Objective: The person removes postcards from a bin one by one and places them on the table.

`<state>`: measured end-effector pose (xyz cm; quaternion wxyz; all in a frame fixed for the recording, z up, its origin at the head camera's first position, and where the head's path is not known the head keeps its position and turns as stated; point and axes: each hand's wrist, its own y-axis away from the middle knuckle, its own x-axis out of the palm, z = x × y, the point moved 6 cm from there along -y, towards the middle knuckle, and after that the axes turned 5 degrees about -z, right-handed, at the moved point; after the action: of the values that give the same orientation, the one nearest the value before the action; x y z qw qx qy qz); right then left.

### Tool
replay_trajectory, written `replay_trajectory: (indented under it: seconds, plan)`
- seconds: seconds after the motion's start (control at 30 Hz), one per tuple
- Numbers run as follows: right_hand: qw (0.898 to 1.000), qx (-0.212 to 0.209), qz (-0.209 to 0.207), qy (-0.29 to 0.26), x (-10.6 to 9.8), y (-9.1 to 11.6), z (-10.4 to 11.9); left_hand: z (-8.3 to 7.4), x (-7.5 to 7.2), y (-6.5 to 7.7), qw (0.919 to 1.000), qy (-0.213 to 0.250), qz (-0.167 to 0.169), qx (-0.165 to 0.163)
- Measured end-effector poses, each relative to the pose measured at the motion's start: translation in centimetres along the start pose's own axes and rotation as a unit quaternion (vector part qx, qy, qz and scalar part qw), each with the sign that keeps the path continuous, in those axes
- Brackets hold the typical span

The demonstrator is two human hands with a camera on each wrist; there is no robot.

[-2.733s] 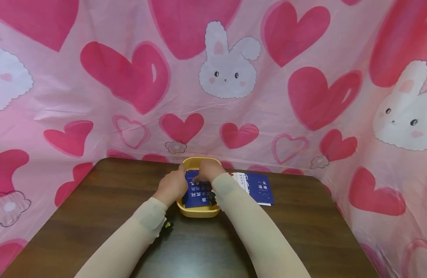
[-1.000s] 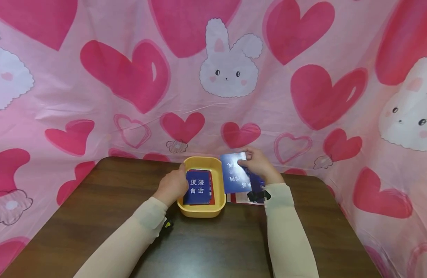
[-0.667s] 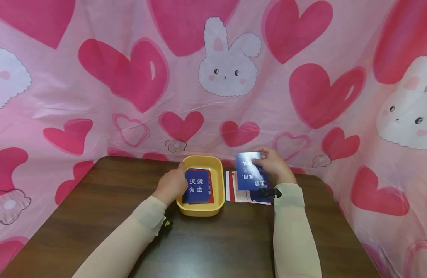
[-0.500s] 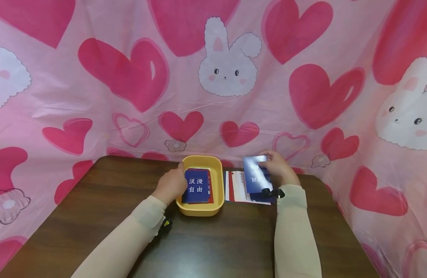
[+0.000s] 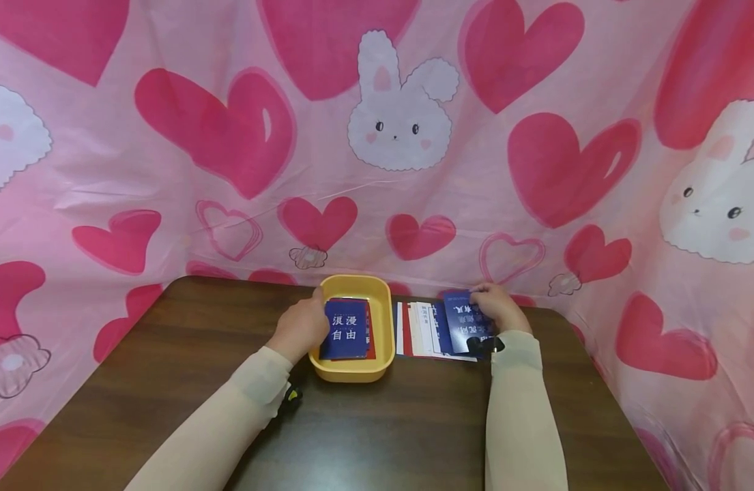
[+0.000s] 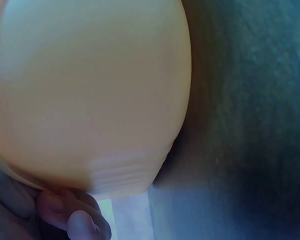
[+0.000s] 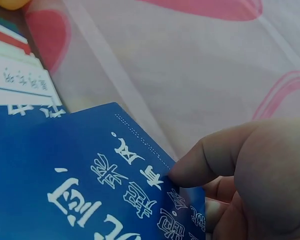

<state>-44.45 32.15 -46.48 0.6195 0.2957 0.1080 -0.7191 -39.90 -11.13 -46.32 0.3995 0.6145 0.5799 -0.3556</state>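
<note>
My left hand grips the left rim of a yellow plastic basket. In the left wrist view its fingers curl at the edge of the basket's wall. Inside the basket lies a blue card with white characters, over a red card. To the right, my right hand pinches a blue card with white lettering by its far right corner, thumb on top. That card is over the right end of an overlapping row of cards; whether it touches them I cannot tell.
The row of red, white and blue cards lies right of the basket near the back edge of the brown wooden table. Behind it hangs a pink curtain with hearts and rabbits. Black straps sit at both wrists.
My right hand has lifted the blue card out of the basket, carried it right and lowered it over the row's right end. Another blue card is uncovered in the basket. My left hand stays put.
</note>
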Motion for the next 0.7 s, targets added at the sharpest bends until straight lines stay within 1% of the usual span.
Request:
replay_trajectory:
  seconds: [0.13,0.27,0.33,0.43,0.57,0.7]
  plan:
    - [1.0,0.005,-0.004,0.019,0.35,-0.36,-0.64,0.02,-0.06,0.02,1.0,0.001,0.0,0.0]
    - [0.998,-0.011,-0.007,0.058,0.78,-0.69,-0.93,0.05,-0.07,0.0,1.0,-0.001,-0.005,0.004]
    - [0.996,-0.021,-0.007,0.085,0.94,-0.73,-0.93,0.1,-0.01,0.01,1.0,-0.001,-0.006,0.004]
    - [0.993,-0.021,-0.006,0.113,1.08,-0.67,-0.94,0.13,0.09,0.08,1.0,0.0,-0.007,0.003]
    - [0.99,-0.014,-0.008,0.14,1.03,-0.6,-0.86,0.09,0.04,0.07,0.9999,-0.005,-0.012,0.006]
    - [0.986,-0.023,-0.016,0.167,0.98,-0.71,-0.74,0.05,-0.01,0.03,0.9999,-0.005,-0.014,0.008]
